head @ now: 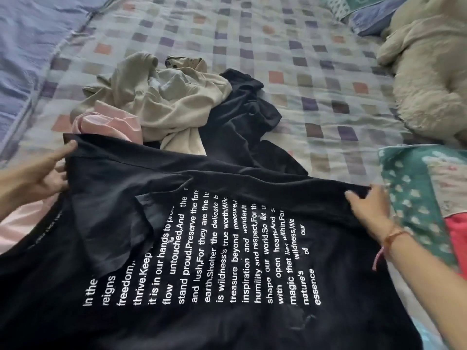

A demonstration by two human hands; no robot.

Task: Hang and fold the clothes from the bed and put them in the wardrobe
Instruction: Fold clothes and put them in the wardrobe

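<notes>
Your left hand (48,170) grips the far left edge of the black T-shirt (202,248), thumb on top and fingers curled beneath the cloth; your right hand (369,208) pinches the far right edge, thumb over the fabric, its fingers slightly blurred; a red thread (394,236) circles that wrist. You have the T-shirt stretched between both hands across the near side of the bed (303,59), printed side up; lines of white text run sideways over it; one sleeve (121,223) lies folded inward, covering the start of several lines; the lower part of the shirt spreads towards you and fills the bottom of the view. Just beyond the raised edge sits a heap of clothes on the checked cover; a beige garment (161,97) lies crumpled on top, a pink one (111,125) touches the shirt's edge at the left, and a black one (242,114) trails out to the right. Pale pink cloth (20,223) shows under your left forearm; a teal patterned pillow (414,198) lies just beside your right hand; a beige plush toy (429,72) rests at the far right, well apart from the heap.
</notes>
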